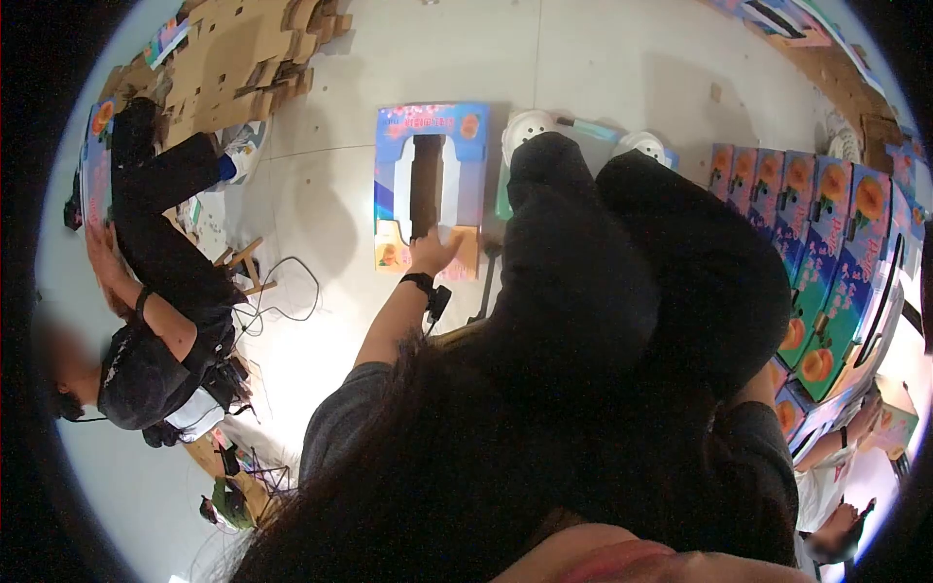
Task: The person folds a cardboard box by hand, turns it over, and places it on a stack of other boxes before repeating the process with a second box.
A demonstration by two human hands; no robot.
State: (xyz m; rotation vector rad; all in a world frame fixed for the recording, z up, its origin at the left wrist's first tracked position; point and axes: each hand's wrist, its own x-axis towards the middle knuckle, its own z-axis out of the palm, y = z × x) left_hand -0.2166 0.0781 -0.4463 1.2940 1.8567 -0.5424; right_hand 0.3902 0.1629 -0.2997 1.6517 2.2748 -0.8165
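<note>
A printed cardboard box [387, 165] in blue, pink and orange lies on the floor in front of me, with a long dark slot down its middle. My left hand [433, 255] is at the near end of this box, over its orange part. Its thumb points away from the other fingers, and the fingertips reach the near end of the slot. A black band with a small device circles the left wrist. My right arm runs down beside my right knee, and the right hand is hidden behind the leg.
Stacked printed boxes [792, 194] stand to my right. My feet, in white clogs [530, 124], rest by a pale green board [593, 129]. Flattened cardboard [228, 68] is piled at upper left. A seated person [160, 340] holds a printed box at left; another person [831, 481] is at lower right.
</note>
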